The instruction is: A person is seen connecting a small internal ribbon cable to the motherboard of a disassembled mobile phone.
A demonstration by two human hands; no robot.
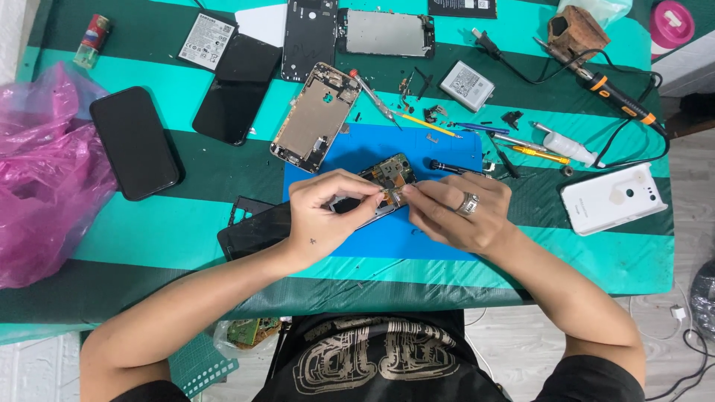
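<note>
Left hand (322, 216): closed on the opened phone (380, 190), fingertips pinching its near edge from the left.
Right hand (456, 211): ringed, fingers pinched narrow on the same phone's right end, touching the left hand's fingertips.
Opened phone: circuit side up, held just over the blue mat (439, 152), between both hands.
Beside the hands: black screwdriver (454, 168) on the mat just past the right hand; black frame piece (249, 227) under the left wrist.
Right side: white back cover (612, 198), well apart from the hands.
Left side: black phone (135, 141), pink plastic bag (41, 179).
Farther out: bare metal phone frame (316, 115), grey battery (467, 85), soldering iron (614, 97) with orange bands.
</note>
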